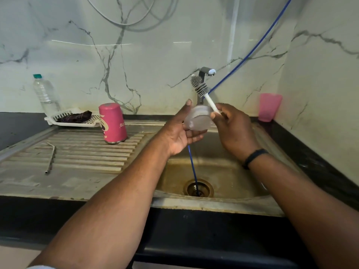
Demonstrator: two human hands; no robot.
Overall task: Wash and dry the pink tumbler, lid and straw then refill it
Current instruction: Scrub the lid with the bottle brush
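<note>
Now, over the steel sink basin (223, 167), the round translucent plastic lid (198, 120) is up in the air, tilted on edge so its flat face turns toward the right hand. It looks frosted and greyish, with a raised ring around the middle. The left hand (181, 131) cups it from below and behind, thumb up along the rim at the top, fingers curled underneath. The right hand (233, 125) is closed around the white handle of a bottle brush with grey ribbed bristles (200, 87), pinching the handle near its lower end just beside the lid; the bristle head points up and away, in front of the chrome tap (206, 73), clear of the lid. A black band (254, 157) circles the right wrist.

Off to the left, the pink metal tumbler (112, 123) stands upside down on the ribbed steel draining board (81, 152), well apart from both hands. Further left on the same board lies the bent metal straw (50, 158), on its side. Behind the tumbler, a white slotted plastic tray (58, 121) holds a dark crumpled cloth (74, 116), and a clear plastic bottle with a green cap (45, 94) stands by the wall. A thin blue hose (193, 167) drops into the drain. On the right counter, a pink translucent plastic cup (269, 109) sits upside down.
</note>
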